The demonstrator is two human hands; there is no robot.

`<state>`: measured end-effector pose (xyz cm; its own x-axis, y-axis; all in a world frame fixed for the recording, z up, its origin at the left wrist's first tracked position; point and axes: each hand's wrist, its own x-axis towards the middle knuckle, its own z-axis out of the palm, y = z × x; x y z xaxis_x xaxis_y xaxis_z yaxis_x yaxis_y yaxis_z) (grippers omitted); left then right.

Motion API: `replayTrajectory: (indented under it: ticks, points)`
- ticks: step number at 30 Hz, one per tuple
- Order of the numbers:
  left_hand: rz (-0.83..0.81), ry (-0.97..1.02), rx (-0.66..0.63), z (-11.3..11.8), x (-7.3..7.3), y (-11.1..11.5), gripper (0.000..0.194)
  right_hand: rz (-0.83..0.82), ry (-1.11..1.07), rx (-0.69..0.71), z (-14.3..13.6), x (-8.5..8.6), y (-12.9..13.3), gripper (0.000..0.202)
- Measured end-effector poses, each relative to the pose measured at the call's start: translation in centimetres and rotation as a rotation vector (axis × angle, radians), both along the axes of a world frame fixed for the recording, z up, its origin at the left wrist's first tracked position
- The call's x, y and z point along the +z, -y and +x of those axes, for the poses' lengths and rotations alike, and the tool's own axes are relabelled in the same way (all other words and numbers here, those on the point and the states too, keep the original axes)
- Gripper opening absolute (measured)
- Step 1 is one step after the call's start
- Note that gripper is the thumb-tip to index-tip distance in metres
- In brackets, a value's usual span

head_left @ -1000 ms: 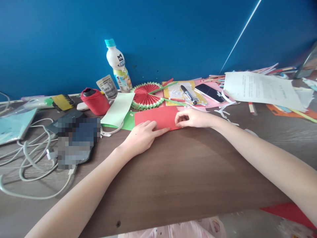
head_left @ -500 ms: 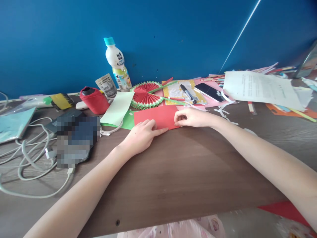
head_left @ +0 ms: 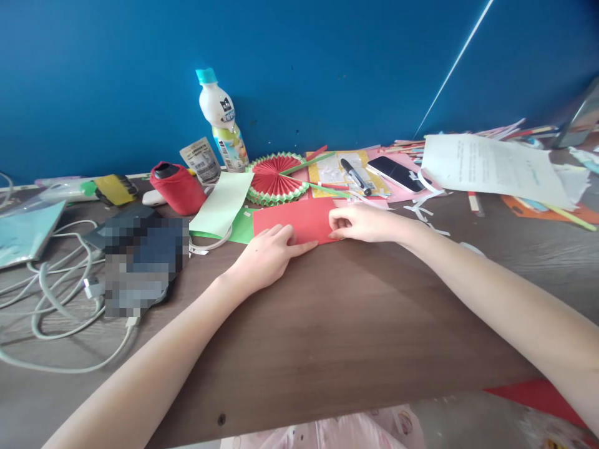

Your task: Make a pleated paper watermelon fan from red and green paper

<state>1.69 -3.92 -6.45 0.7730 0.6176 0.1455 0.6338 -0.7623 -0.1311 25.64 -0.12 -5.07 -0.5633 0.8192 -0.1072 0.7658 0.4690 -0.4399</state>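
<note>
A red paper rectangle (head_left: 299,218) lies on the brown table, its near edge under my hands. My left hand (head_left: 269,255) rests on its lower left part, thumb stretched along the near edge toward the right, the other fingers bent. At the right end, my right hand (head_left: 358,222) pinches the paper's edge between thumb and curled fingers. Just behind is a round pleated fan (head_left: 276,178), red with a green and white rim. Pale green paper (head_left: 222,202) and darker green paper (head_left: 242,226) lie to the left of the red paper.
On the left are tangled white cables (head_left: 44,299), a blurred dark device (head_left: 150,268) and a red-wrapped object (head_left: 180,190). A bottle (head_left: 224,125) stands by the blue wall. Behind right lie a marker (head_left: 355,176), a phone (head_left: 397,173) and printed paper (head_left: 491,168).
</note>
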Motion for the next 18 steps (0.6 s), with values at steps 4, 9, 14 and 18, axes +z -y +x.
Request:
replayTrajectory:
  ticks: [4,9,14,18]
  points:
    - [0.003,0.004,-0.006,-0.05,-0.07,-0.01,0.051,0.019,0.017,-0.004,0.05,0.06,0.04,0.028]
    - [-0.011,0.000,-0.004,-0.11,-0.08,0.00,0.051,-0.040,0.021,-0.046,0.29,-0.02,-0.09,0.032]
    - [-0.027,0.011,0.000,-0.12,-0.19,-0.09,0.050,-0.072,0.053,-0.053,0.55,0.05,-0.45,0.036]
    - [-0.020,0.016,0.006,-0.21,-0.32,-0.18,0.051,-0.111,0.065,-0.035,0.77,0.45,-0.58,0.036]
